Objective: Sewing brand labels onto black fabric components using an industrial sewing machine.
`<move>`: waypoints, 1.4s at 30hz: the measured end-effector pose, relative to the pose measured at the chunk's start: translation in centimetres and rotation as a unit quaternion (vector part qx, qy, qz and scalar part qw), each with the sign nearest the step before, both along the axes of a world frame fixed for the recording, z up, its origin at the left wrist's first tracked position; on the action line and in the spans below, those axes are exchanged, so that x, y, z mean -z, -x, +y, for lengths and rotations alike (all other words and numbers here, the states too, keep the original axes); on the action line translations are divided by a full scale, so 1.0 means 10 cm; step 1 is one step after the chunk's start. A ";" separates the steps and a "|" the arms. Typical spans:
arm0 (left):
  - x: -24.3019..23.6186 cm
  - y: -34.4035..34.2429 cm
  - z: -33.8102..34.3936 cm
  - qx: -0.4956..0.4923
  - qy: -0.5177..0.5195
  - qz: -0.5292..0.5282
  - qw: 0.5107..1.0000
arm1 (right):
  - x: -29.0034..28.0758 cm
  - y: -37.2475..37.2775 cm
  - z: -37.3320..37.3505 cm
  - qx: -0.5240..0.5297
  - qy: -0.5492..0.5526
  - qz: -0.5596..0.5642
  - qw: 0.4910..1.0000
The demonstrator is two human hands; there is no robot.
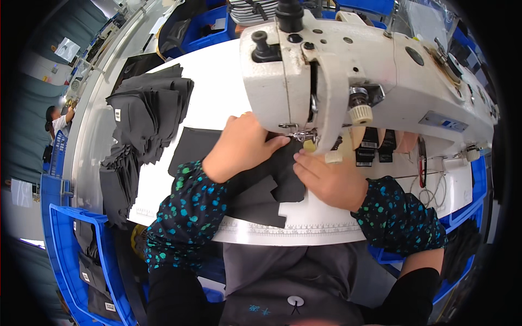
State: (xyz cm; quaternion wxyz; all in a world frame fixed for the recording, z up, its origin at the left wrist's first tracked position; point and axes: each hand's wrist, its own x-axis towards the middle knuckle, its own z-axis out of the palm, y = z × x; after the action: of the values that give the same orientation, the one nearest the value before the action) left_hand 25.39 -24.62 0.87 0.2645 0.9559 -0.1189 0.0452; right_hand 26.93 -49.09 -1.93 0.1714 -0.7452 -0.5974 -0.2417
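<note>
A white industrial sewing machine [391, 76] stands over a white work surface [217, 81]. Dark grey fabric [196, 146] lies under its needle and presser foot [299, 135]. My left hand [239, 149] is curled on this fabric left of the foot, thumb tip at the foot, some fingertips hidden. My right hand [331, 179] lies open, its fingers extended and touching the fabric just below the foot. Both forearms wear dark, spotted sleeve covers.
Stacks of dark fabric pieces [147, 108] lie at the left. Label strips [367, 145] and red-handled snips [422, 163] lie under the machine arm. Blue bins [101, 217] flank the table, with more behind. Another person [57, 125] works at the far left.
</note>
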 end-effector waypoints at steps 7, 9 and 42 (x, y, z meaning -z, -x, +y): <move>0.06 0.02 0.34 -0.025 0.014 0.068 0.997 | 0.00 0.21 -0.02 -0.098 -0.010 0.001 0.995; 0.04 -0.01 0.34 -0.021 0.052 0.098 0.994 | 0.01 0.21 -0.02 -0.097 -0.006 -0.006 0.995; -0.02 0.68 -0.38 0.063 -0.214 -0.132 0.966 | 0.09 0.18 0.04 -0.075 -0.028 -0.002 0.997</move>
State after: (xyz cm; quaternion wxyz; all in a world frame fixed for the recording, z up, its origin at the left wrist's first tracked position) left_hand 18.55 -28.39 1.07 0.0384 0.9664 -0.2199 0.1277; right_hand 25.10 -48.64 -2.79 0.2089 -0.6924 -0.6451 -0.2466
